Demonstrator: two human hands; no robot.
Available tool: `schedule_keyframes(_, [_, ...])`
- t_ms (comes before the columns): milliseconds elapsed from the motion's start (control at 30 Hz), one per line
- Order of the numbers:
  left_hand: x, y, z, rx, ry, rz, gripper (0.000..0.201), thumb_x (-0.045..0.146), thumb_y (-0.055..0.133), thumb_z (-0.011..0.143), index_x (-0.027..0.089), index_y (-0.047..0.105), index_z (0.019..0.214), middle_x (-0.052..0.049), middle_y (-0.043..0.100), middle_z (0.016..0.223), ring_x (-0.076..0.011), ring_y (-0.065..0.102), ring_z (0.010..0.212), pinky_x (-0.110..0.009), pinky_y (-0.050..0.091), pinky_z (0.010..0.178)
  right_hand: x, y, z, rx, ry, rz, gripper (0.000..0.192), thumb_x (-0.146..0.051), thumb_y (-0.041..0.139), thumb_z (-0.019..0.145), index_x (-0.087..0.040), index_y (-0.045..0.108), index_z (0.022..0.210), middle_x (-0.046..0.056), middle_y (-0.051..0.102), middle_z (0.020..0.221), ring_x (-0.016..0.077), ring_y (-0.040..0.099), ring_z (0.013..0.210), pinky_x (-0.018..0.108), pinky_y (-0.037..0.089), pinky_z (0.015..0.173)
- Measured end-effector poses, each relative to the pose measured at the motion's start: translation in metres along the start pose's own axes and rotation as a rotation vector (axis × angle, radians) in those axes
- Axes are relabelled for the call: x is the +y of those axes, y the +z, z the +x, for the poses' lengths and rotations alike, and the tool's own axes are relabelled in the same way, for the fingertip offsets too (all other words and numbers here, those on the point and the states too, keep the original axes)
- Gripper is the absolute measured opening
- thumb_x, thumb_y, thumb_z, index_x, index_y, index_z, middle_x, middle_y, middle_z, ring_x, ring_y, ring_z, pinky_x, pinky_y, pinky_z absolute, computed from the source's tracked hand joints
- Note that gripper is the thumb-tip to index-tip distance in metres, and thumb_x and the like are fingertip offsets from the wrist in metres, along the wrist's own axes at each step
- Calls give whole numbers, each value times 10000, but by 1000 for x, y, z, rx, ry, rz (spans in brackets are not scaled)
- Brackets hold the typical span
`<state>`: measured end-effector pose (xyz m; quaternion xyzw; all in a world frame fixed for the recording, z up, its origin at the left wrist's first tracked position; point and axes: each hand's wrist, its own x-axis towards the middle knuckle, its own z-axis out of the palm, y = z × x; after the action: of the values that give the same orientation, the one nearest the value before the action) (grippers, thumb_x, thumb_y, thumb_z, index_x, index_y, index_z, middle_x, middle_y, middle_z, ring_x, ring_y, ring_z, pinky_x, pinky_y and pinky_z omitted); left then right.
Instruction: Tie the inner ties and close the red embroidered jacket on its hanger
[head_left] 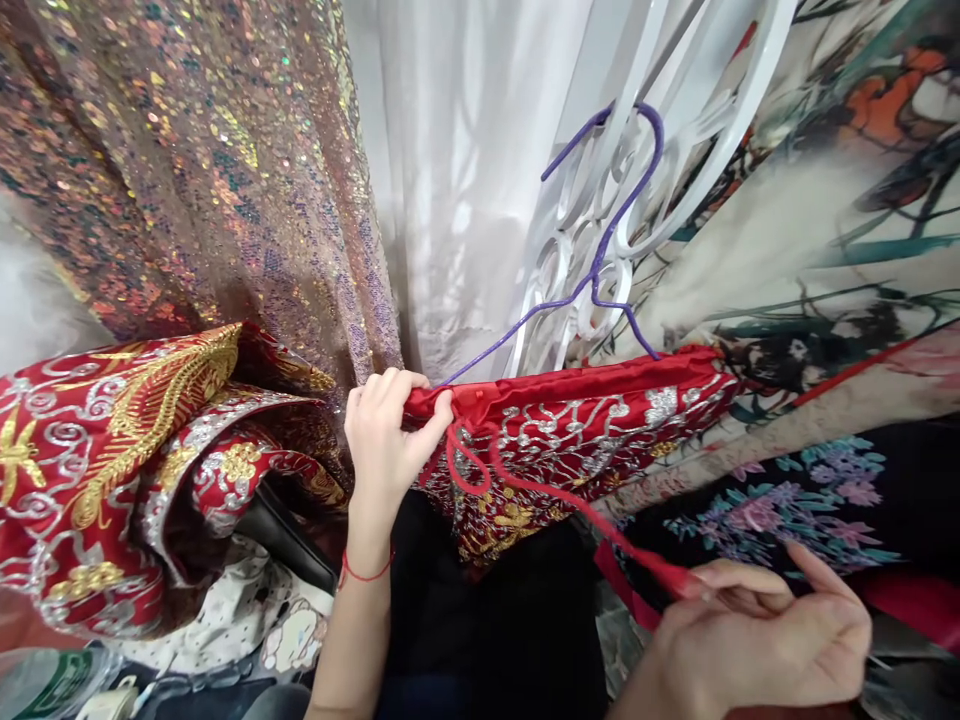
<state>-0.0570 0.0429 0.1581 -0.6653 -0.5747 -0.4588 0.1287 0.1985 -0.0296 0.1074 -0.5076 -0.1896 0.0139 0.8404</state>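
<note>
A red skirt (pixel 585 430) with silver and gold embroidery hangs by its red waistband from a purple hanger (pixel 596 270). My left hand (pixel 390 425) pinches the waistband at its left end, near the hanger's lower corner. From the front of the waistband come a red drawstring loop (pixel 466 475) and a long red drawstring (pixel 570 497). My right hand (pixel 757 630), at the lower right, holds the far end of that string between thumb and fingers and draws it out to the right. Its grip is slightly blurred.
The hanger hooks over a white scrollwork frame (pixel 637 190). A sequined cloth (pixel 225 170) hangs at left, above a red embroidered garment (pixel 112 480) draped over something dark. Floral fabric (pixel 795 260) hangs at right, with dark flowered cloth (pixel 787 500) below. A plastic bottle (pixel 56 680) lies at lower left.
</note>
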Motion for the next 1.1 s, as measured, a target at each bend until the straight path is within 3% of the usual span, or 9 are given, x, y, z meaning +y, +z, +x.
schedule_keyframes(100, [1,0,0,-27,-8,2,225,425,641,891,217,573,839,1,637,798,-188,563,790,-332,376,778,-2,1,-7,-180,29,-79,286,-430,514,934,-184,655,894,-43,554,482,122,440,330,262,307,346])
schedule_keyframes(267, [3,-12,0,-136,13,-25,263,463,654,858,221,556,895,-5,624,839,-200,563,815,-339,388,787,-2,26,-46,-870,160,-83,289,-405,506,983,-161,660,983,-11,655,644,98,582,465,226,429,468])
schedule_keyframes(333, [4,-17,-1,-178,10,-30,282,471,658,839,224,550,925,-11,624,869,-210,568,839,-346,397,805,-3,43,-64,-1073,192,-18,241,-393,537,970,-179,632,1027,-11,662,714,97,599,494,224,452,488])
schedule_keyframes(400, [4,-20,-2,-208,11,-27,299,466,667,816,228,545,952,-18,626,899,-222,575,866,-354,404,825,-5,60,-78,-1194,223,15,213,-386,601,931,-189,604,1010,-20,640,731,86,568,491,217,434,480])
schedule_keyframes(467, [3,-20,-3,-222,16,-15,283,426,665,804,231,540,969,-24,628,919,-230,580,885,-358,409,832,-9,75,-89,-1229,254,26,212,-388,643,897,-187,596,948,-36,589,682,73,503,482,207,378,455])
schedule_keyframes(633, [0,-17,-5,-205,50,3,194,312,592,831,215,540,990,-40,633,946,-241,569,902,-370,405,827,-15,90,-99,-1102,345,132,195,-365,676,855,-188,596,870,-92,402,553,66,396,496,197,346,486])
schedule_keyframes(867, [2,-17,-6,-176,22,-19,271,468,596,882,217,555,977,-42,634,920,-233,573,886,-364,403,829,-9,90,-100,-1157,566,294,244,-399,704,809,-206,555,809,-104,399,552,43,296,440,179,271,406])
schedule_keyframes(1100, [1,-18,-6,-203,46,-23,200,325,616,817,225,540,972,-26,613,900,-224,560,867,-359,400,820,-14,95,-105,-1113,725,324,294,-420,753,799,-197,565,835,-130,390,486,28,290,374,153,239,353])
